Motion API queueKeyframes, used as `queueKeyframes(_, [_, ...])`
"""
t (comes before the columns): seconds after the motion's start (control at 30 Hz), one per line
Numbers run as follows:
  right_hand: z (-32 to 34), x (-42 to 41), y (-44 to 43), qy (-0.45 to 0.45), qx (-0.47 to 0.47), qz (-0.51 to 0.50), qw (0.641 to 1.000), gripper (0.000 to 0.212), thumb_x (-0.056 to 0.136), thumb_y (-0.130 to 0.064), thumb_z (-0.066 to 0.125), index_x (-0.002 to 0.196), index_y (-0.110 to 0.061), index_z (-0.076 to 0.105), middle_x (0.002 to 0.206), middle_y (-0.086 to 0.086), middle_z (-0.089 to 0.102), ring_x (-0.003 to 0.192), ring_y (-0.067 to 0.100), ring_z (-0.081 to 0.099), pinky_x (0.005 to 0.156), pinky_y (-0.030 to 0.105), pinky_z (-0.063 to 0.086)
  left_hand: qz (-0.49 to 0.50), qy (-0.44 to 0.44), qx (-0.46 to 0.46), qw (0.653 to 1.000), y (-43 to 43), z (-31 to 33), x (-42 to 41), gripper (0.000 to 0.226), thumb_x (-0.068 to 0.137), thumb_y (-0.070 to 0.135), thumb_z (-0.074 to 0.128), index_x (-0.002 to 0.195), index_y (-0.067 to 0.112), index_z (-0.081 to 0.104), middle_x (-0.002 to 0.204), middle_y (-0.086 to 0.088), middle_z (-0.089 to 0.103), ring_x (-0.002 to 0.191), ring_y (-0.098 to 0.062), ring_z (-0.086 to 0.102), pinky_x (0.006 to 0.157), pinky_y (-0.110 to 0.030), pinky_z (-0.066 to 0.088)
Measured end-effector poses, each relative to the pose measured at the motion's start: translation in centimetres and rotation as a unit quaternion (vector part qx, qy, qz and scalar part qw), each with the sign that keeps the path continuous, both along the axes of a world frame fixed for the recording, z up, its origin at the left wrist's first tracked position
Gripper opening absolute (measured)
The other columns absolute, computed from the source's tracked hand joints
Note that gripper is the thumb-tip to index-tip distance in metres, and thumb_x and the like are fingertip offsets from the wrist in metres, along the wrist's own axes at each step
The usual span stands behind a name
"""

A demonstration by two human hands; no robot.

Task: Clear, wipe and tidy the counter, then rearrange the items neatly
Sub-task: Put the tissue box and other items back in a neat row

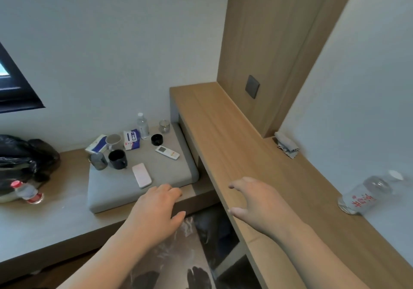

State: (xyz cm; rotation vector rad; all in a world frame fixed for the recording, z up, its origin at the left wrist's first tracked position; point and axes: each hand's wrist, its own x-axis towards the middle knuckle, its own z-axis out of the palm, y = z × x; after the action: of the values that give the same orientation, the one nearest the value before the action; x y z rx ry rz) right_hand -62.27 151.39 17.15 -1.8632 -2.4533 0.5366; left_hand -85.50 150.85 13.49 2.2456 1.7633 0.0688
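Holding nothing: left hand (156, 208), right hand (257, 201).

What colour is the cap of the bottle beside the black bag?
Red; the head view shows the cap clearly.

The long wooden surface (223, 136) offers open passage along its middle and near edge. A crumpled cloth (287, 144) blocks the far wall corner, and a clear bottle (362, 196) lies on its side by the right wall. On the grey cushion (107, 195), a black mug (117, 159), a remote (167, 152) and a phone (141, 175) crowd the back; its front strip is free.
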Motion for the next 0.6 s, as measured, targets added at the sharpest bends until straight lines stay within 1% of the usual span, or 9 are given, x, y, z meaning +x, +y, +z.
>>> queueKeyframes(0.1, [-0.3, -3.9, 3.5, 0.001, 0.000, 0.018, 1.000, 0.056, 0.090, -0.041, 0.064, 0.140, -0.028, 0.045, 0.136, -0.009, 0.050, 0.122, 0.011, 0.049, 0.099, 0.027, 0.043, 0.021, -0.007, -0.007, 1.000, 2.7, -0.4, -3.7, 0.048, 0.093, 0.049, 0.050, 0.137, 0.031, 0.044, 0.126, 0.009, 0.052, 0.115, -0.011, 0.050, 0.097, -0.026, 0.044])
queueKeyframes(0.2, [-1.1, -7.6, 7.2, 0.000, -0.006, 0.039, 0.999, 0.054, 0.089, -0.041, 0.064, 0.138, -0.028, 0.047, 0.133, -0.008, 0.052, 0.120, 0.012, 0.051, 0.097, 0.027, 0.044, 0.051, -0.013, -0.029, 0.998, 4.9, -1.3, -7.2, 0.046, 0.093, 0.048, 0.052, 0.136, 0.032, 0.046, 0.125, 0.010, 0.051, 0.113, -0.010, 0.050, 0.096, -0.027, 0.045])
queueKeyframes(0.3, [-1.8, -9.8, 10.4, -0.009, -0.014, 0.057, 0.998, 0.053, 0.088, -0.040, 0.065, 0.136, -0.026, 0.049, 0.130, -0.007, 0.053, 0.118, 0.013, 0.052, 0.095, 0.027, 0.045, 0.072, -0.016, -0.051, 0.996, 7.0, -2.2, -9.6, 0.046, 0.092, 0.046, 0.054, 0.136, 0.032, 0.046, 0.125, 0.010, 0.051, 0.113, -0.009, 0.050, 0.097, -0.026, 0.045])
queueKeyframes(0.37, [-2.6, -11.3, 13.4, -0.011, -0.016, 0.072, 0.997, 0.055, 0.088, -0.040, 0.064, 0.138, -0.026, 0.048, 0.132, -0.007, 0.052, 0.120, 0.013, 0.051, 0.096, 0.027, 0.044, 0.091, -0.023, -0.058, 0.994, 9.1, -2.8, -11.2, 0.047, 0.092, 0.045, 0.054, 0.137, 0.032, 0.045, 0.126, 0.010, 0.051, 0.114, -0.009, 0.050, 0.098, -0.026, 0.045])
queueKeyframes(0.43, [-3.4, -12.8, 16.8, -0.010, -0.023, 0.087, 0.996, 0.056, 0.087, -0.040, 0.065, 0.139, -0.026, 0.047, 0.134, -0.006, 0.052, 0.122, 0.013, 0.050, 0.097, 0.027, 0.043, 0.115, -0.028, -0.061, 0.991, 11.4, -3.4, -12.8, 0.047, 0.093, 0.045, 0.055, 0.136, 0.032, 0.045, 0.128, 0.010, 0.052, 0.115, -0.009, 0.050, 0.098, -0.024, 0.044])
queueKeyframes(0.6, [-5.3, -16.1, 26.1, -0.009, -0.026, 0.127, 0.992, 0.056, 0.084, -0.040, 0.067, 0.136, -0.027, 0.049, 0.129, -0.006, 0.054, 0.116, 0.014, 0.052, 0.089, 0.025, 0.041, 0.177, -0.028, -0.063, 0.982, 18.3, -4.8, -15.8, 0.050, 0.094, 0.046, 0.054, 0.140, 0.032, 0.043, 0.138, 0.011, 0.048, 0.124, -0.009, 0.047, 0.102, -0.022, 0.039])
